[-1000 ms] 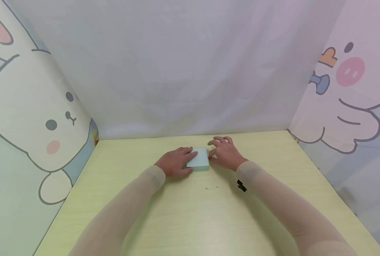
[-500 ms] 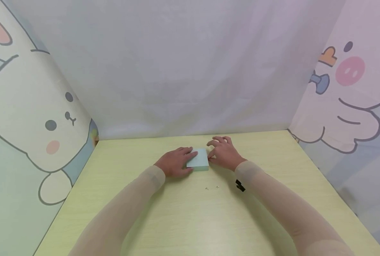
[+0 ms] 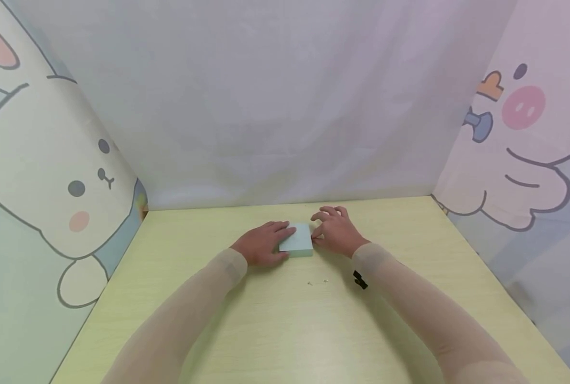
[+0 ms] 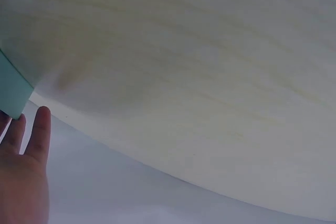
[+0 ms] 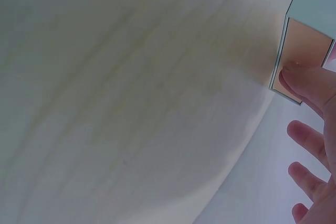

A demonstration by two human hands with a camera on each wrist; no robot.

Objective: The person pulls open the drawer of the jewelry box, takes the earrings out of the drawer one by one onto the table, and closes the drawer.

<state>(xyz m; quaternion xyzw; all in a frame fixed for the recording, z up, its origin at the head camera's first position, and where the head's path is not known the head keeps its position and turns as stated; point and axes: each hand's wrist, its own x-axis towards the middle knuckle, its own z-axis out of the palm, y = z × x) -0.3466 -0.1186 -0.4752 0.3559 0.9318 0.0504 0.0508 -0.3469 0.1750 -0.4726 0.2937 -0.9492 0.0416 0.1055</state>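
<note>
A pale mint-green box (image 3: 298, 242) lies on the table towards the back. My left hand (image 3: 264, 244) holds its left side, with fingers on the top and the thumb at the near edge. In the left wrist view, fingertips meet a green corner of the box (image 4: 13, 90). My right hand (image 3: 337, 234) is at the box's right end. There, the right wrist view has a tan end panel (image 5: 307, 45) framed by a mint rim. Thumb and index finger come together over this panel, the other fingers raised; I cannot tell whether something small is between them.
Two tiny metallic pieces (image 3: 309, 283) lie apart on the pale wood table (image 3: 266, 330), in front of the box. A black item (image 3: 359, 279) shows beneath the right sleeve. White cloth (image 3: 285, 133) hangs behind the table, with cartoon-printed cloth at both sides.
My right hand shifts very slightly left against the box's end, and the tan strip seen there a second ago no longer shows in the head view. My left hand stays in place.
</note>
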